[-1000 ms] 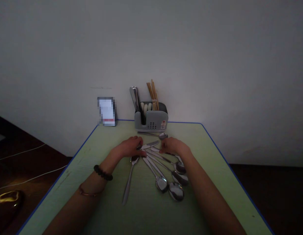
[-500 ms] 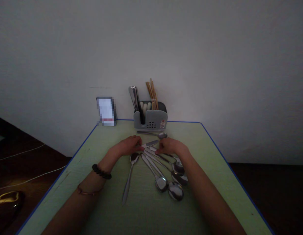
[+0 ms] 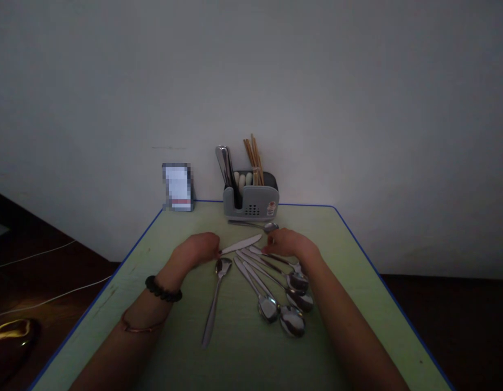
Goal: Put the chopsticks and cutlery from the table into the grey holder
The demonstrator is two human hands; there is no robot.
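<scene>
On the green table (image 3: 243, 358) lies a fan of steel cutlery. My left hand (image 3: 196, 251) is closed on the handle end of a table knife (image 3: 241, 245), whose blade points right toward my right hand. My right hand (image 3: 290, 244) rests with curled fingers on the handles of several spoons (image 3: 275, 296), whose bowls lie toward me. One more spoon (image 3: 215, 296) lies apart on the left, its bowl just below my left hand.
A grey cutlery holder (image 3: 251, 200) with chopsticks, white handles and steel pieces stands at the table's far edge by the wall. A spoon (image 3: 255, 224) lies in front of it. A blurred card (image 3: 177, 186) stands at the far left corner. White cables cross the dark floor on the left.
My left hand has drawn leftward, pulling the knife out of the pile so its blade now shows fully. My right hand stays on the spoon handles.
</scene>
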